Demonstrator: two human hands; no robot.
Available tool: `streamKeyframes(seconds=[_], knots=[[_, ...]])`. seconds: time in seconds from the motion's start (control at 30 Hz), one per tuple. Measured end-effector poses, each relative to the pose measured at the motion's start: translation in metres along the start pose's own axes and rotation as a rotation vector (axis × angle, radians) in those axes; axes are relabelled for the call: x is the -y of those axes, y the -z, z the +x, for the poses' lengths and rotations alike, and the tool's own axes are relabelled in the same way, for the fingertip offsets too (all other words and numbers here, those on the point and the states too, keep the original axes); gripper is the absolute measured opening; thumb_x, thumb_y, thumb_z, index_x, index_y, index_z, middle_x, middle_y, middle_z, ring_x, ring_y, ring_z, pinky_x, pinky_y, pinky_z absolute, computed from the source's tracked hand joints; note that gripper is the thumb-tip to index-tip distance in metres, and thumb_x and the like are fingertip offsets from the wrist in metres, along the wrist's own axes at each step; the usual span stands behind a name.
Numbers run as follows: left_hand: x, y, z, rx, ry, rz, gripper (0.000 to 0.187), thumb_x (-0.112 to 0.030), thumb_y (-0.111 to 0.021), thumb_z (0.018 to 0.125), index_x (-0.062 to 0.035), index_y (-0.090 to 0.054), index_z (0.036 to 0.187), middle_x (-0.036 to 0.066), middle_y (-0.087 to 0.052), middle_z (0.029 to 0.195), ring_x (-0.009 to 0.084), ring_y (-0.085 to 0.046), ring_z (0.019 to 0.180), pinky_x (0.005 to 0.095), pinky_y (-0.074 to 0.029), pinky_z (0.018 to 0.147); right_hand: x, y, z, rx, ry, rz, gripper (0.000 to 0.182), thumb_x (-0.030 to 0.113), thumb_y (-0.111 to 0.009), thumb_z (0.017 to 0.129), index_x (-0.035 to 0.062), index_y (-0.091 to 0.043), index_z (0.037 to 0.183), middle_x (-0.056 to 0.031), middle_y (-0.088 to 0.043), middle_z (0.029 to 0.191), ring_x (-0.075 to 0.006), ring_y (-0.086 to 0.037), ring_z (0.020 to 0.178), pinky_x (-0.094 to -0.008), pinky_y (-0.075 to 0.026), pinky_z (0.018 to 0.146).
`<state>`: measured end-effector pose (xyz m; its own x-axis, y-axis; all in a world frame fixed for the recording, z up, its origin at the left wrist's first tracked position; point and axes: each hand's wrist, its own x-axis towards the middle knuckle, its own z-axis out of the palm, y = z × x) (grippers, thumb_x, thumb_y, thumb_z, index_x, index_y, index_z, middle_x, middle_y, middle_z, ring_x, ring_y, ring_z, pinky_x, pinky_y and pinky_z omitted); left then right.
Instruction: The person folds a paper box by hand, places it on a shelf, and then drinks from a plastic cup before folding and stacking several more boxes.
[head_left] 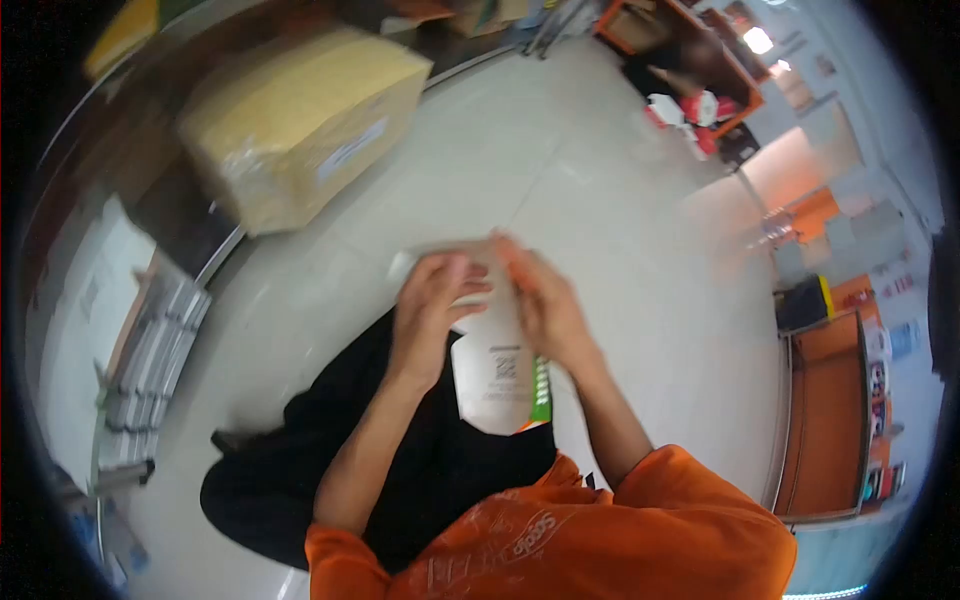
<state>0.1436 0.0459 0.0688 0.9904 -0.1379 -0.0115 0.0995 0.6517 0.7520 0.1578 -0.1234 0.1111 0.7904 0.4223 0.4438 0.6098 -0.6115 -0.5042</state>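
A white carton point(492, 382) with a printed QR code and a green strip along its right side rests over my lap, on black trousers. Its far end blurs into the pale floor between my hands. My left hand point(437, 298) is at the carton's upper left, fingers apart and slightly curled over it. Along the upper right edge, my right hand point(545, 308) has its fingers against the carton; they are smeared by motion. An orange tint shows near those fingertips, too blurred to identify.
A large taped yellow-brown box point(310, 125) with a label stands at upper left. Stacked white flat sheets point(150, 350) are on the left. Orange shelving point(825, 420) is at right. Red and white items point(695, 115) lie at upper right, around a blurred dark shape.
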Motion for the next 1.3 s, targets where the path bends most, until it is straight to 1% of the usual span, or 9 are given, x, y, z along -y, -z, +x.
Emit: streamKeyframes(seconds=[0.13, 0.2, 0.33, 0.43, 0.6, 0.73, 0.87, 1.0, 1.3], knots=[[-0.011, -0.010, -0.006, 0.053, -0.033, -0.082, 0.045, -0.031, -0.062, 0.096, 0.0019, -0.047, 0.123, 0.015, -0.058, 0.120, 0.0227, -0.061, 0.107, 0.0376, -0.050, 0.093, 0.023, -0.002, 0.002, 0.141, 0.027, -0.101, 0.076, -0.009, -0.053, 0.077, 0.0062, -0.033, 0.148, -0.0218, -0.052, 0.127, -0.0407, -0.055, 0.113, -0.0426, -0.048, 0.093], [-0.007, -0.023, -0.013, 0.090, -0.311, 0.186, 0.047, -0.019, -0.066, 0.093, 0.0048, -0.045, 0.128, 0.016, -0.055, 0.124, 0.0217, -0.060, 0.109, 0.0364, -0.049, 0.095, 0.029, -0.005, 0.001, 0.141, -0.048, -0.017, 0.080, -0.005, -0.056, 0.077, -0.0015, -0.023, 0.150, -0.0265, -0.045, 0.133, -0.0423, -0.050, 0.119, -0.0419, -0.045, 0.098], [0.005, -0.019, -0.010, 0.009, -0.167, 0.231, 0.044, -0.010, -0.064, 0.093, 0.0065, -0.048, 0.131, 0.016, -0.059, 0.122, 0.0173, -0.060, 0.109, 0.0295, -0.050, 0.091, 0.027, 0.007, -0.001, 0.184, -0.036, 0.159, 0.083, 0.001, -0.059, 0.078, -0.0057, -0.018, 0.150, -0.0300, -0.042, 0.135, -0.0424, -0.047, 0.123, -0.0396, -0.042, 0.102], [0.014, -0.015, -0.010, -0.023, -0.080, 0.210, 0.039, -0.007, -0.062, 0.094, 0.0058, -0.051, 0.129, 0.014, -0.061, 0.118, 0.0160, -0.061, 0.105, 0.0289, -0.051, 0.086, 0.022, 0.015, 0.004, 0.247, -0.027, 0.316, 0.080, 0.004, -0.059, 0.080, -0.0045, -0.020, 0.150, -0.0269, -0.042, 0.137, -0.0413, -0.047, 0.124, -0.0381, -0.041, 0.103], [0.002, -0.013, -0.009, 0.043, -0.073, -0.073, 0.037, -0.029, -0.060, 0.096, 0.0008, -0.052, 0.116, 0.012, -0.057, 0.115, 0.0165, -0.059, 0.101, 0.0318, -0.053, 0.081, 0.029, 0.011, -0.004, 0.218, 0.041, 0.032, 0.081, 0.005, -0.065, 0.077, 0.0030, -0.028, 0.149, -0.0218, -0.043, 0.138, -0.0395, -0.050, 0.120, -0.0409, -0.045, 0.100], [-0.012, -0.009, -0.004, -0.103, 0.001, 0.050, 0.029, -0.029, -0.061, 0.096, -0.0021, -0.056, 0.105, 0.005, -0.060, 0.096, 0.0109, -0.061, 0.088, 0.0268, -0.054, 0.076, 0.034, 0.002, -0.005, 0.175, 0.115, -0.082, 0.076, 0.002, -0.065, 0.078, 0.0056, -0.034, 0.147, -0.0205, -0.045, 0.137, -0.0378, -0.053, 0.117, -0.0426, -0.046, 0.098], [-0.022, -0.005, 0.000, -0.149, -0.028, 0.054, 0.023, -0.025, -0.061, 0.096, -0.0020, -0.060, 0.092, 0.005, -0.063, 0.088, 0.0110, -0.064, 0.082, 0.0258, -0.055, 0.073, 0.022, -0.001, -0.004, 0.109, 0.113, 0.060, 0.057, -0.002, -0.060, 0.081, 0.0031, -0.049, 0.136, -0.0191, -0.052, 0.134, -0.0366, -0.054, 0.118, -0.0427, -0.046, 0.100], [-0.031, -0.002, -0.002, -0.100, -0.023, 0.115, 0.025, -0.023, -0.062, 0.096, 0.0013, -0.064, 0.102, 0.008, -0.067, 0.094, 0.0170, -0.069, 0.086, 0.0283, -0.056, 0.074, 0.019, -0.003, 0.002, -0.010, 0.055, 0.228, 0.028, -0.002, -0.061, 0.087, -0.0017, -0.065, 0.115, -0.0186, -0.064, 0.122, -0.0340, -0.062, 0.112, -0.0396, -0.049, 0.096], [-0.015, -0.012, -0.005, 0.063, -0.172, 0.104, 0.036, -0.011, -0.063, 0.094, 0.0079, -0.056, 0.125, 0.011, -0.065, 0.110, 0.0162, -0.063, 0.102, 0.0297, -0.052, 0.091, 0.025, -0.013, 0.001, -0.037, 0.058, 0.170, 0.029, -0.002, -0.069, 0.079, -0.0033, -0.066, 0.108, -0.0235, -0.052, 0.138, -0.0354, -0.063, 0.111, -0.0367, -0.052, 0.091]])
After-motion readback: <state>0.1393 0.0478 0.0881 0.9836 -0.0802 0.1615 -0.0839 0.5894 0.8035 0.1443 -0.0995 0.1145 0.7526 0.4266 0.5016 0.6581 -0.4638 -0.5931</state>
